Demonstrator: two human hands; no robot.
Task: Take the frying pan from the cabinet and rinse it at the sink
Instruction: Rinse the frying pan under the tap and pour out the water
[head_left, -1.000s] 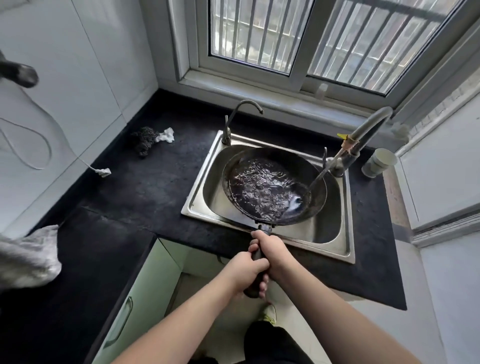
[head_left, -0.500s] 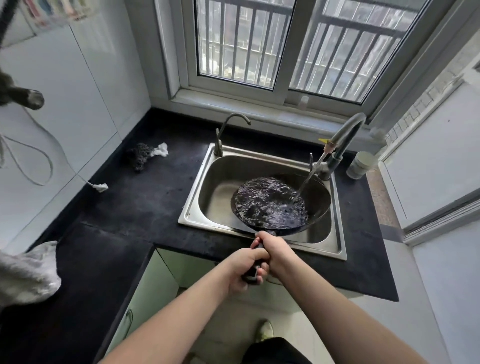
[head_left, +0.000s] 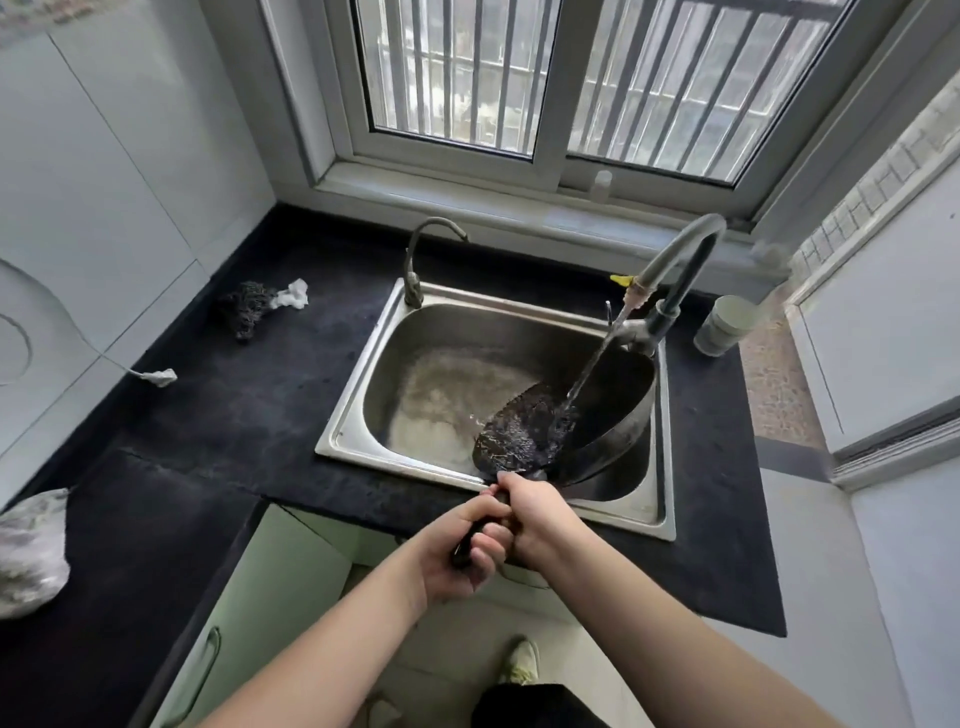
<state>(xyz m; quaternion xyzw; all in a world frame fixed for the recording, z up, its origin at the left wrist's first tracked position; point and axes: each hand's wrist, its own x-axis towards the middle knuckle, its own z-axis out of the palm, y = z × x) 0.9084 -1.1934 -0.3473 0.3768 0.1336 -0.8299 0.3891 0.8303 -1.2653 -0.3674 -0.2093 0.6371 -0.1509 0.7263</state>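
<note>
Steel sink (head_left: 358, 405): it is sunk into the black bench (head_left: 249, 405) under the window, and some water lies on its bottom.
Frying pan (head_left: 597, 410): I hold it inside the sink, on the right part of the basin, tilted so that its left rim is low and its right rim is high. It is dark, and its inside is wet.
Pan handle (head_left: 467, 540): it comes out over the front edge of the sink toward me, and both my hands are around it.
My left hand (head_left: 457, 545): its fingers are curled around the lower end of the handle, in front of the bench edge.
My right hand (head_left: 535, 514): it grips the handle higher, just beside the pan, and touches my left hand.
Tap (head_left: 675, 265): the tall grey tap at the right back corner of the sink is running. The stream (head_left: 592, 364) falls slanted into the pan and splashes there.
Second tap (head_left: 431, 249): a small curved one stands at the left back corner.
Cup (head_left: 727, 325): a pale cup stands on the bench, right of the sink.
Scrubber (head_left: 247, 306): a dark scrubber with a white scrap beside it lies on the bench, left of the sink.
Bag (head_left: 28, 551): a crumpled plastic bag lies at the far left on the bench.
</note>
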